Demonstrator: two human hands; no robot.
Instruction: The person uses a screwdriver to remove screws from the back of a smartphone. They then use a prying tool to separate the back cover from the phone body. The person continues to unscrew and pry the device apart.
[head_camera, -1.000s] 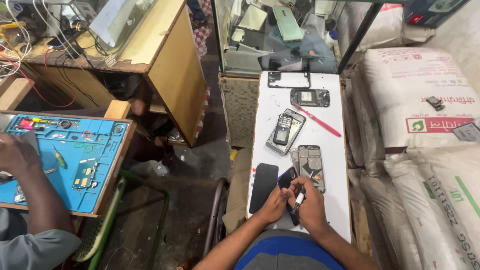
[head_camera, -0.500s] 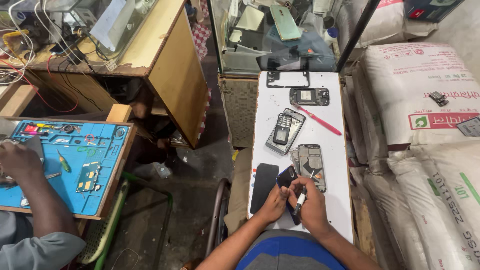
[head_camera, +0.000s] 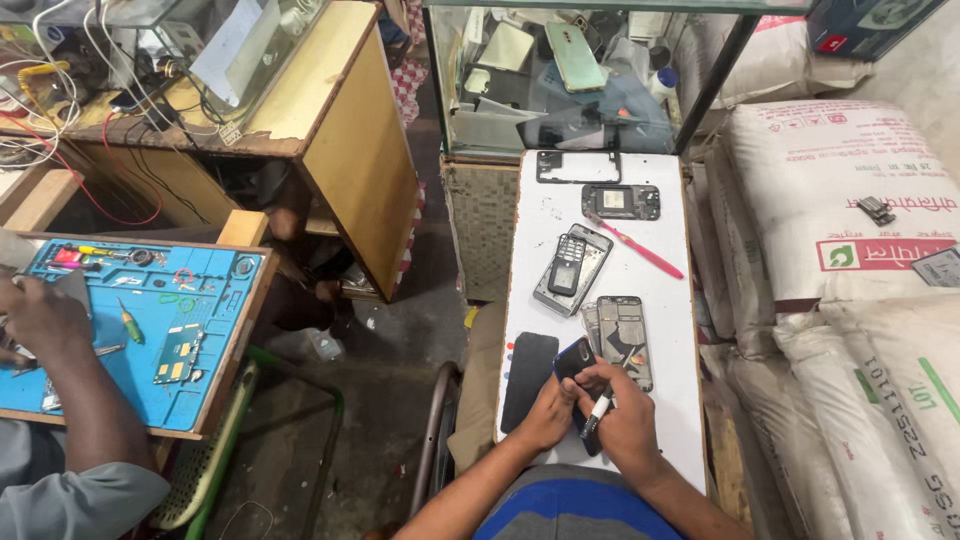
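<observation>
White narrow worktable (head_camera: 600, 260) serves as phone bench between stacked sacks (head_camera: 850, 200) and glass cabinet (head_camera: 560, 80). On table's far half: bare phone frames (head_camera: 621, 201), pink toothbrush (head_camera: 640, 255), keypad handset on opened phone body (head_camera: 572, 268). Mid-table, stripped phone chassis (head_camera: 625, 340); beside it, detached black back panel (head_camera: 528, 366). At table's near end, left hand (head_camera: 548, 412) grips small dark phone (head_camera: 576, 362), fingers clamped; right hand (head_camera: 628, 425) pinches white-tipped tool (head_camera: 597, 411) against it. Disassembly looks partway: several units stripped, none seen reassembled. Left of table, co-worker's hand (head_camera: 45, 320) over blue repair mat (head_camera: 130, 330).

A small dark phone (head_camera: 573, 357) is tilted, its upper end raised over the near end of the white counter (head_camera: 668, 300). A white pen-shaped tool with a dark tip (head_camera: 598, 410) rests against its lower part.
</observation>
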